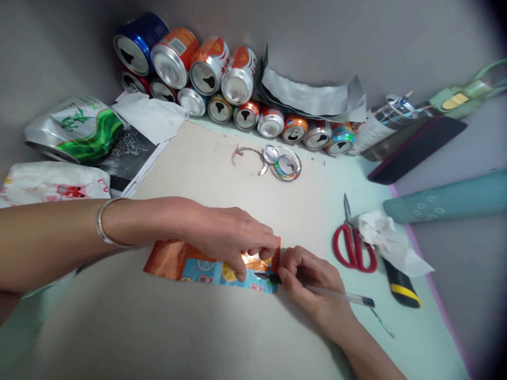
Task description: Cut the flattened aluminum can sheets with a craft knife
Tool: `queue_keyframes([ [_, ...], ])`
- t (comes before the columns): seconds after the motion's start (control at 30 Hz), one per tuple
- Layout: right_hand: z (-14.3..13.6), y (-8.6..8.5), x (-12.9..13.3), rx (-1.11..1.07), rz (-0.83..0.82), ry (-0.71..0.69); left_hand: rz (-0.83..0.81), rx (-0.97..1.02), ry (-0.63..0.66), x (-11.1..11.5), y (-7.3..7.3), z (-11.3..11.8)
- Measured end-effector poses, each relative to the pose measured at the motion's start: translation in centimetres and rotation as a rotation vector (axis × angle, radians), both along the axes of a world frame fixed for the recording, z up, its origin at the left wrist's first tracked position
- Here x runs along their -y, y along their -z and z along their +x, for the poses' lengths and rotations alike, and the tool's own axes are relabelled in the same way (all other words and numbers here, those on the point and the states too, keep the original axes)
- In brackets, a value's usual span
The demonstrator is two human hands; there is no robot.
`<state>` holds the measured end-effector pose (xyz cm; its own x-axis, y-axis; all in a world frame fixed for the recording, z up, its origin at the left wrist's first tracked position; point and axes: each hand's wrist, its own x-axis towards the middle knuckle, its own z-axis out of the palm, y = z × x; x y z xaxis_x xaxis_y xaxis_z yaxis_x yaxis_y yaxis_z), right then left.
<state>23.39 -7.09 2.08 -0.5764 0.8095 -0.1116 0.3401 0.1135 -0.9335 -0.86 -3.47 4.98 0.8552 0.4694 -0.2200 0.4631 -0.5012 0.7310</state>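
Observation:
A cut-open sheet of drink-can metal point(190, 272), orange at one end and blue with citrus prints, lies flat in front of me. Over its top edge rests my left hand point(233, 235), thumb and fingers apart, pressing the sheet down. My right hand point(312, 285) is closed around a pen point(336, 295) with a clear barrel. The pen's dark tip end points left and lies over the sheet's right part; whether it touches the metal I cannot tell. Both hands cover parts of the sheet.
Several drink cans point(208, 66) are stacked along the wall, with curved metal sheets point(304, 92) on top. Cut can ends point(287, 164) lie mid-table. Red-handled scissors point(354, 245), crumpled tissue point(390, 243) and a black-yellow handled tool point(402, 287) are at right. A dented can point(75, 129) sits left.

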Motion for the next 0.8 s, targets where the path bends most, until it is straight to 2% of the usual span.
queue_keyframes([
  [0.8,0.09,-0.08,-0.05,0.008,-0.003,-0.024,0.003,0.011,0.007,0.01,0.01,-0.16],
])
